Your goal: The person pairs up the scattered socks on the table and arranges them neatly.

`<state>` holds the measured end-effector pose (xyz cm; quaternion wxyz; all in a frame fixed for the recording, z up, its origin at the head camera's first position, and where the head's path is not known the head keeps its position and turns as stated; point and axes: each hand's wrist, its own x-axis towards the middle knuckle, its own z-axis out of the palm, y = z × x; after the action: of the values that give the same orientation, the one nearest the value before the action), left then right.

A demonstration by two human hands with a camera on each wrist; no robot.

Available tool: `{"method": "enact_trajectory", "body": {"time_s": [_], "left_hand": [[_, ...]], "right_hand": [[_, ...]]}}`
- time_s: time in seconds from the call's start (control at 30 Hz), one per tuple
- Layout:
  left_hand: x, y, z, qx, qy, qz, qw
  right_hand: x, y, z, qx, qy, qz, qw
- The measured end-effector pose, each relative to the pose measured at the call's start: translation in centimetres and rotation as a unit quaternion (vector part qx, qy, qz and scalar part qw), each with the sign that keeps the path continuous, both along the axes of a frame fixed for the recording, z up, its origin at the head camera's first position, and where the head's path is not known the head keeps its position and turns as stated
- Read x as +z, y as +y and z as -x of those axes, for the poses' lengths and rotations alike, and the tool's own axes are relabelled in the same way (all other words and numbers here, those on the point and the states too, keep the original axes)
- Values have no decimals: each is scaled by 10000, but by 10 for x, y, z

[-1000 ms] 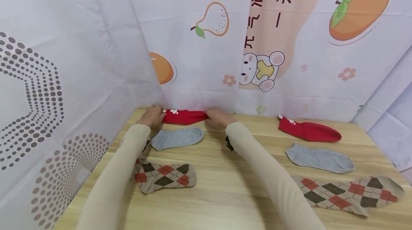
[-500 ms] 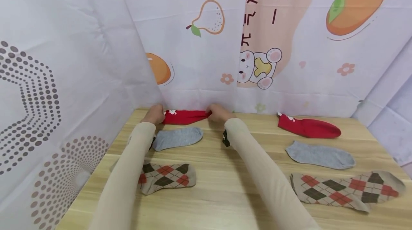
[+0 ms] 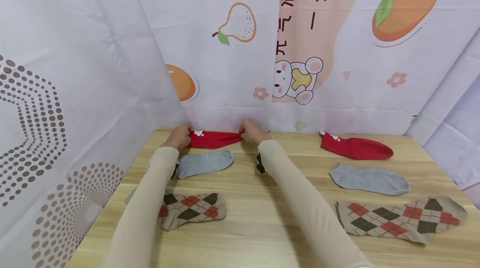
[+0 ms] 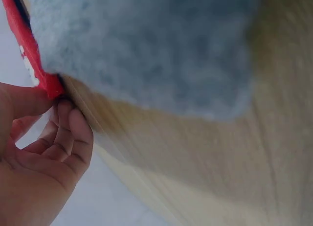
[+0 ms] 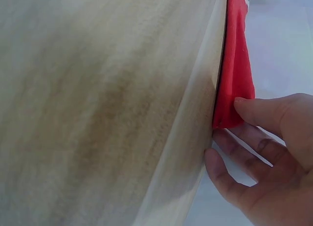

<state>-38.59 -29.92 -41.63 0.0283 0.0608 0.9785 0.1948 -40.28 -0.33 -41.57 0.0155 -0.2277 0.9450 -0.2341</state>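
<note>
A red sock (image 3: 213, 139) with a white pattern at its cuff lies stretched lengthwise at the table's back edge. My left hand (image 3: 179, 136) pinches its cuff end between thumb and curled fingers, as the left wrist view shows. At the toe end, my right hand (image 3: 253, 133) pinches the fabric, thumb on top and fingers beneath (image 5: 244, 155). Just in front of the red sock lies a grey ankle sock (image 3: 205, 164), close by my left wrist. Nearer still, an argyle sock (image 3: 193, 209) in beige, red and black is partly covered by my left sleeve.
On the right side lie another red sock (image 3: 356, 148), another grey sock (image 3: 369, 179) and another argyle sock (image 3: 399, 219), one in front of the other. A white printed curtain (image 3: 210, 72) hangs right behind the wooden table (image 3: 258, 226) and along its left.
Both hands stay at the ends of the left red sock, which looks a little straighter and narrower toward its toe. The head view has shifted slightly; the other socks lie as before.
</note>
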Motion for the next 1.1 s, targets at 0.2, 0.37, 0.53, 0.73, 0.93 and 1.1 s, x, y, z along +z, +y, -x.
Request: {"method": "enact_trajectory", "body": {"time_s": [0.2, 0.37, 0.53, 0.73, 0.93, 1.1], "left_hand": [[3, -2, -1, -24, -161, -459, 9988], [9, -2, -3, 236, -200, -1287, 9912], [12, 3, -4, 289, 77, -1639, 9860], [19, 15, -11, 235, 575, -1727, 9830], [24, 30, -21, 122, 1034, -1623, 9812], [23, 38, -27, -168, 1354, -1457, 9799]], "right_hand": [[1, 2, -2, -23, 14, 148, 9999], [1, 7, -4, 182, 126, 296, 9993], [-1, 23, -7, 312, 364, 145, 9987], [-3, 40, -8, 419, 815, -238, 9955], [-6, 56, -17, 407, 710, -208, 9964], [0, 70, -30, 380, 555, -337, 9972]]}}
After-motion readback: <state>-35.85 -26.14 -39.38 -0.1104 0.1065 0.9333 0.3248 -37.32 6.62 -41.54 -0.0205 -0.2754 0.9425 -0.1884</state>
